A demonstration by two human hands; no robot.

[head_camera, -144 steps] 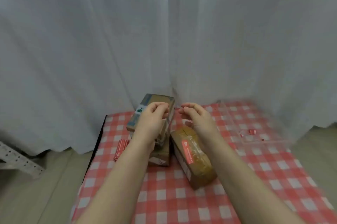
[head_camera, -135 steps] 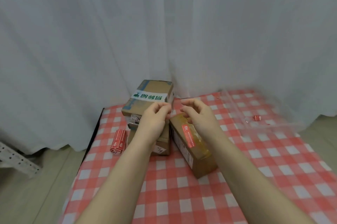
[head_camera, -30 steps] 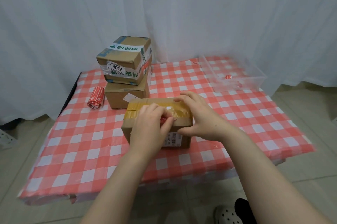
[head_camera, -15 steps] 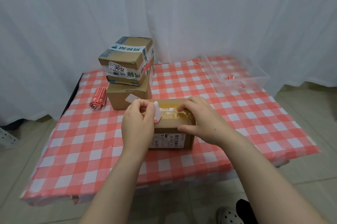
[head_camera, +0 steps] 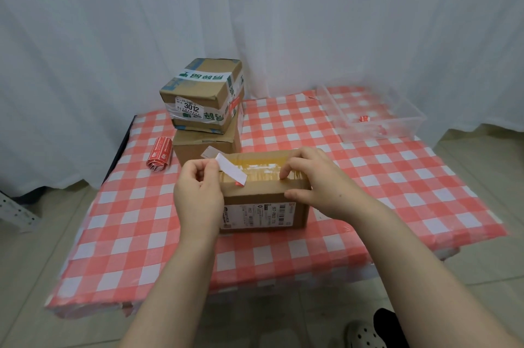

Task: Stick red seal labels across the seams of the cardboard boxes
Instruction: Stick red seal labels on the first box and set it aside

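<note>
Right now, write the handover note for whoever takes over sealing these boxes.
Left hand: pinching a white strip, its red tip at the near box top.
Right hand: resting on that box's taped top, steadying it.
Label roll: on the cloth, left of the stacked boxes.
Done: upper stacked box shows a red label on its side.
Left: finish this label; the lower box's label cannot be seen.

You get soft, even light; glare streaks the glossy tan tape (head_camera: 262, 167), and wide-angle edges bow and blur.
</note>
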